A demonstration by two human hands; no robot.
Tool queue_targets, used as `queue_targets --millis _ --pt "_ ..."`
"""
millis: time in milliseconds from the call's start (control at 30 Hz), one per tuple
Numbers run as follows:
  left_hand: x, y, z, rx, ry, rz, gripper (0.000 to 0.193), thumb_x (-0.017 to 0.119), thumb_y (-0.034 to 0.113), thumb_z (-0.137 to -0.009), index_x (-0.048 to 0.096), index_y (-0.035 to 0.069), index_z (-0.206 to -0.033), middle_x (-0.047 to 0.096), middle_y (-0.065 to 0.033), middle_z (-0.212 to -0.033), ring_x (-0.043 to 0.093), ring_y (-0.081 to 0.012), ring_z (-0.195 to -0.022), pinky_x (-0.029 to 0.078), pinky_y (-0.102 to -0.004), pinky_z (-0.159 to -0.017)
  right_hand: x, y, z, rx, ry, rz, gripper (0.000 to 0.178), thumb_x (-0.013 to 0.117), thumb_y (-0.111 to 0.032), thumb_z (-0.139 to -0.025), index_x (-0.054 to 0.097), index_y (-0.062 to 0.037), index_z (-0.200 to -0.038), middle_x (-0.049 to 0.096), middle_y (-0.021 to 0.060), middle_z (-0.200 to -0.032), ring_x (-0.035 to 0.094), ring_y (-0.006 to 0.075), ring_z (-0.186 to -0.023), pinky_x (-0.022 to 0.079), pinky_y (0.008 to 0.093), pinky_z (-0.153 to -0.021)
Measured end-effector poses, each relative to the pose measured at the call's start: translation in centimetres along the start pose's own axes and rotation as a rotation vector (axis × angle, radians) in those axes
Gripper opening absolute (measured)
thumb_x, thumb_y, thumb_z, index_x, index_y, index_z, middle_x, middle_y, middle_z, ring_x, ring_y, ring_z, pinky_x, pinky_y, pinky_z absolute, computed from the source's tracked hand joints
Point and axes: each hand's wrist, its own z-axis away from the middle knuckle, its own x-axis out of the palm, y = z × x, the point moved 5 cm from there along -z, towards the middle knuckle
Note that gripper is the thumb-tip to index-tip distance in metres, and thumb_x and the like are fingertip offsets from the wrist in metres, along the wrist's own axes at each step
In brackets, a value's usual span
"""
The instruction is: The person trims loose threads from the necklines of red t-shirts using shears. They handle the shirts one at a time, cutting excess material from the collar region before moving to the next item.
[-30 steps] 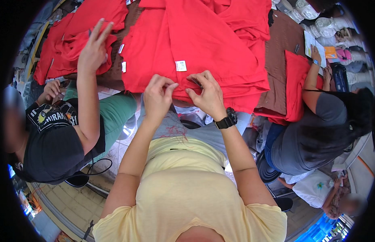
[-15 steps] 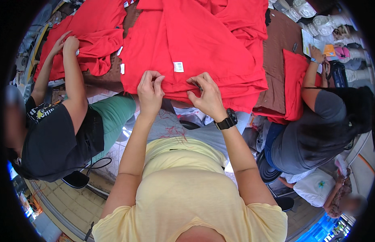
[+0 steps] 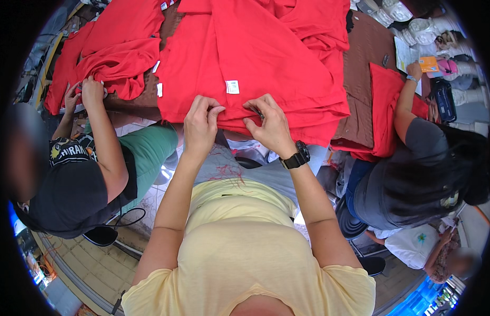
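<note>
A red garment (image 3: pixel 282 68) of thin cloth lies in layers before me, with a small white label (image 3: pixel 233 87) near its front edge. At that edge, left of the label, my left hand (image 3: pixel 201 124) is closed in a pinch, thumb against forefinger. Whatever is between those fingertips is too small to make out. Opposite it, my right hand (image 3: pixel 270 121) is curled around a small dark tool (image 3: pixel 258 111), mostly hidden by the fingers. A short gap separates the two hands. Both are over the garment's near hem.
The table (image 3: pixel 369 47) has a brown cover. On the left a co-worker handles another red garment (image 3: pixel 118 58). To the right, another person reaches toward papers and an orange packet (image 3: pixel 428 64). Red thread scraps (image 3: pixel 230 173) lie on my lap.
My left hand has shifted slightly right and nearer me, closer to my right hand, which stays put. The left co-worker's hands have come down toward the near edge of their garment.
</note>
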Motion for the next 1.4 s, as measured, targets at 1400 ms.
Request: queue_targets --millis 1400 --pt "-3.1 1.5 1.0 0.159 -0.057 -0.238 0.024 0.078 0.004 -0.077 0.067 0.002 -0.098 0.058 -0.0106 -0.087 0.058 -0.0288 -0.09 0.046 -0.0389 -0.081 -1.1 -1.4 -0.3 -0.091 -0.018 0.335 0.027 0.066 0.004 -0.072 0.065 -0.0017 -0.099 0.061 0.0085 -0.099 0.067 0.0307 -0.081 0.053 0.0389 -0.067"
